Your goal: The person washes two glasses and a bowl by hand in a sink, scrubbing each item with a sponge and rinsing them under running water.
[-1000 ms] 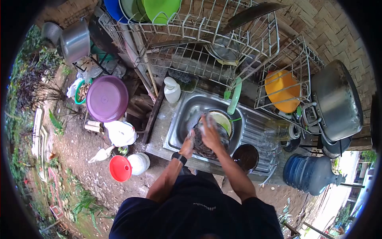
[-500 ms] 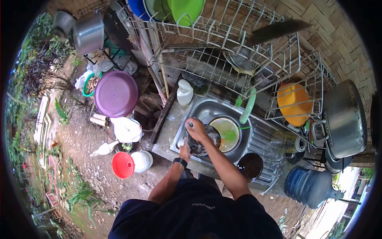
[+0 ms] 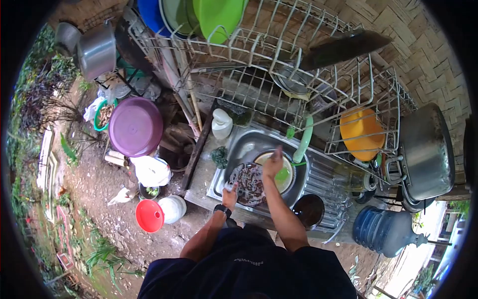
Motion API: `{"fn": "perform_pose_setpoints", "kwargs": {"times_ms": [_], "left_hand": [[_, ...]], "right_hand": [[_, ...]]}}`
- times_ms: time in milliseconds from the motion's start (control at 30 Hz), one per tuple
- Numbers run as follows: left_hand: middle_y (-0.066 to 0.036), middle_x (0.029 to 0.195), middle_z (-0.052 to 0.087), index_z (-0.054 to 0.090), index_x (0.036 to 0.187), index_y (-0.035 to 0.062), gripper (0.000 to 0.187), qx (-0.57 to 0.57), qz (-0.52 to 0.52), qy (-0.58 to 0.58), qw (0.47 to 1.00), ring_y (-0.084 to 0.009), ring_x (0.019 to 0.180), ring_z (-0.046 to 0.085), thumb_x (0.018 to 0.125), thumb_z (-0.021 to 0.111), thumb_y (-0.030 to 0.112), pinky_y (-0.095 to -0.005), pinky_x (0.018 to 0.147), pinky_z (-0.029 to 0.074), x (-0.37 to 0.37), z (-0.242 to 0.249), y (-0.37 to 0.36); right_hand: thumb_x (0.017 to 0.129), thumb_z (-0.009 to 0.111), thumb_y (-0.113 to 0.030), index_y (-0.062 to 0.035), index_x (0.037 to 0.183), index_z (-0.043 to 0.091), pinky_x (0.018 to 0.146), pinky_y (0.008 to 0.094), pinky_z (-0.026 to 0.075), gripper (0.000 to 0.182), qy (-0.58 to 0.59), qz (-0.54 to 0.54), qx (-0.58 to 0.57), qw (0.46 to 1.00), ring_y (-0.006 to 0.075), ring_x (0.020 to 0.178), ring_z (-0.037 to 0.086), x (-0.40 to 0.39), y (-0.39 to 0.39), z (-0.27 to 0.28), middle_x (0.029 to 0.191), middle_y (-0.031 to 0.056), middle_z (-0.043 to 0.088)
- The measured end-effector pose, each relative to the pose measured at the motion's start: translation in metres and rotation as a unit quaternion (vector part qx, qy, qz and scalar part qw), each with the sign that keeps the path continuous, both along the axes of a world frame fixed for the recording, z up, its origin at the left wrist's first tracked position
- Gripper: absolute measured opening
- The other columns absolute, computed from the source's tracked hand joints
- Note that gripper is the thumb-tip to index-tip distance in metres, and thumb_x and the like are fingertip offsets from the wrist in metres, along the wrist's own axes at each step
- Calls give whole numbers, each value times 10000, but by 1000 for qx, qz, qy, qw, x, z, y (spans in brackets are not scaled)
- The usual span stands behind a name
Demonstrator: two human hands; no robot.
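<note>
My left hand [image 3: 230, 196] grips the near left rim of a dark round pan [image 3: 249, 182], its surface streaked with white suds. The pan is tilted over the left side of the metal sink [image 3: 242, 135]. My right hand [image 3: 272, 163] is above a round basin [image 3: 284, 178] of greenish water in the sink, its fingers smeared by motion. On the counter at the sink's left edge lies a dark green scrubber [image 3: 219, 157]. A white bottle [image 3: 221, 124] stands behind it.
A pale green tap hose [image 3: 303, 139] hangs over the sink. On the ribbed drainboard [image 3: 323, 174] sit a dark bowl [image 3: 308, 210] and several glasses. Wire racks [image 3: 279, 50] jut out above. A blue water jug [image 3: 381, 231] is at the right, a red funnel [image 3: 149, 216] at the left.
My right hand has moved right, from the pan's upper left edge to above the basin. The scrubber now shows on the counter, and more of the pan's foamy surface is visible.
</note>
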State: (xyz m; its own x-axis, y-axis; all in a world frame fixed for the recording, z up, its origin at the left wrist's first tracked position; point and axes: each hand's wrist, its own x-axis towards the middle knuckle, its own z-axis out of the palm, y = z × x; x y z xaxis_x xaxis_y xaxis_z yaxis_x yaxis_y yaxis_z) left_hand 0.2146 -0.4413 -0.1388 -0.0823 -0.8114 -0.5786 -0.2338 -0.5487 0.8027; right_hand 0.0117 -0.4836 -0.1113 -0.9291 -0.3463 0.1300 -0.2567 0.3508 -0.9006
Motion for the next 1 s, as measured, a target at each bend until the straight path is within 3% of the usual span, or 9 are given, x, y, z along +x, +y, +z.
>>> {"fn": "perform_pose_setpoints", "kwargs": {"times_ms": [67,200,300,367,533,767,867,967,1000], "left_hand": [[-141,1013,656,572,1102,-84,558,41,-11,-29,999,-219,929,608,837,667,398,-336,831,449,-17,-12,2],[-127,999,667,606,1062,-62,478,38,-38,40,998,-208,912,616,856,654,367,-336,807,451,-50,24,0],[-196,959,656,583,1033,-108,594,21,-36,22,999,-265,912,618,836,650,448,-352,793,457,-64,11,-1],[-282,1030,622,535,1097,-153,743,39,-69,-24,997,-339,1000,600,821,626,532,-372,838,450,-71,-18,-2],[-168,1163,597,528,1182,-73,513,62,18,-5,998,-251,1070,557,886,610,338,-332,919,405,-94,1,1],[-220,1160,586,516,1173,-107,581,4,75,-22,997,-286,1089,549,866,628,374,-351,929,398,-108,-10,5],[-276,1092,601,545,1116,-126,592,-40,51,-66,996,-314,1062,574,869,613,408,-373,893,420,-115,40,-2],[-314,1001,618,577,1024,-148,631,-73,5,-110,991,-353,1011,606,860,605,461,-401,838,449,-116,6,-13],[-323,970,622,587,990,-155,650,-77,-14,-123,989,-367,993,616,854,603,480,-411,818,458,-114,6,-18]], "right_hand": [[834,505,30,-29,1340,444,966,280,402,513,-52,32,16,998,228,1219,481,-29,19,34,1349,158,481],[739,462,151,-30,1423,297,1043,312,351,726,118,247,74,959,262,1310,385,-70,12,40,1454,185,336],[759,509,44,-62,1425,286,1023,397,395,710,254,302,268,879,337,1319,355,-81,14,46,1454,192,320],[710,544,62,-19,1425,263,1089,435,284,773,311,314,288,850,339,1317,355,-82,17,44,1449,191,325],[714,562,24,40,1403,267,1118,463,225,749,400,299,292,815,332,1335,324,-73,23,42,1456,189,309],[828,532,-30,-56,1185,589,931,428,443,363,-129,229,135,955,378,1058,566,-45,35,61,1113,215,611],[852,562,-150,-52,1158,595,879,441,468,323,241,220,219,920,360,978,603,-45,54,68,1058,219,626],[858,580,-288,-59,1125,611,839,456,478,353,401,173,280,855,358,913,623,-58,63,54,988,208,647],[856,582,-333,-60,1117,616,829,448,480,380,265,189,313,892,361,901,624,-62,66,61,967,202,651]]}}
